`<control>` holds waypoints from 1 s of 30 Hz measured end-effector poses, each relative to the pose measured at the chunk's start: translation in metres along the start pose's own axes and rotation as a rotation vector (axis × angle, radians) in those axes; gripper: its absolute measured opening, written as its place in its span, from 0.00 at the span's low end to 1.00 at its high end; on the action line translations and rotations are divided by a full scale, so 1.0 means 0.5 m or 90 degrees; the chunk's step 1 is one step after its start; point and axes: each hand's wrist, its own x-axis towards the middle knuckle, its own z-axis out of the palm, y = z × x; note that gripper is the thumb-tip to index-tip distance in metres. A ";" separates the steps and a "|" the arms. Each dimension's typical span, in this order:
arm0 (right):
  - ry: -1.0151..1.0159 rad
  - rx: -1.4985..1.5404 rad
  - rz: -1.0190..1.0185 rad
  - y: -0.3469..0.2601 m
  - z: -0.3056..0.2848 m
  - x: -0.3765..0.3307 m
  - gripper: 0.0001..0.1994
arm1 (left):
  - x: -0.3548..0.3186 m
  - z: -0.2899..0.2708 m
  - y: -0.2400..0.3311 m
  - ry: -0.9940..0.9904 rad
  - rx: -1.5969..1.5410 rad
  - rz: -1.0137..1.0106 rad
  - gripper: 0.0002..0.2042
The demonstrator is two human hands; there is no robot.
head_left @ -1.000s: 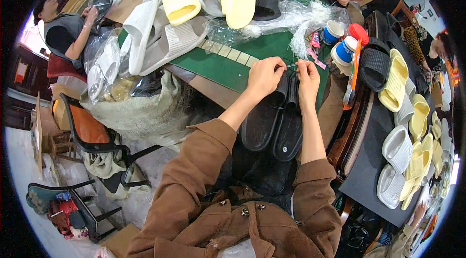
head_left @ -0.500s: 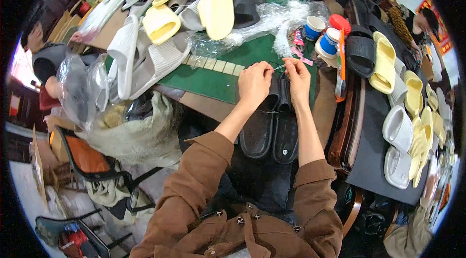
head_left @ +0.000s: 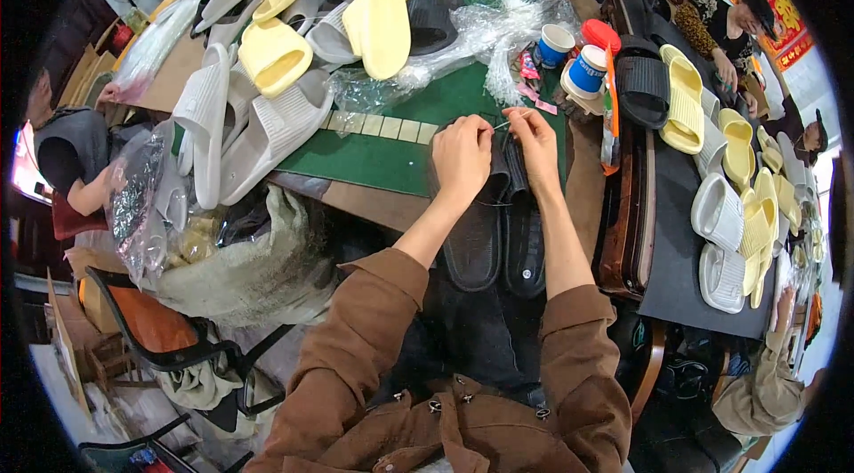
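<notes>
My left hand and my right hand meet just over the near edge of the green table mat. A thin pale strand runs between them, with the fingertips of each hand pinched on it. Under my hands a pair of black slides, the left slide and the right slide, lie side by side, soles toward me. Their straps are partly covered by my hands. The right slide bears a small round white sticker. A thin line crosses between the two slides near their straps.
Yellow and grey slides pile at the back left. Clear plastic wrap and a bundle of white strands lie ahead, beside paper cups. More slides line a black board at right. A stuffed sack stands at left; co-workers sit around.
My view has turned slightly, so the surroundings sit a little further left. Both hands stay pinched on the strand over the black slides, with little visible movement between them.
</notes>
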 end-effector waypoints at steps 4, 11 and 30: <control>-0.006 0.103 0.050 -0.031 -0.003 0.008 0.13 | 0.001 -0.007 -0.005 -0.022 -0.036 -0.047 0.03; -0.130 -0.244 -0.022 -0.025 -0.056 0.035 0.08 | 0.009 -0.013 -0.003 -0.037 -0.072 -0.070 0.04; -0.171 -0.637 0.049 -0.087 -0.139 -0.005 0.13 | 0.030 -0.035 -0.032 -0.200 0.010 -0.096 0.07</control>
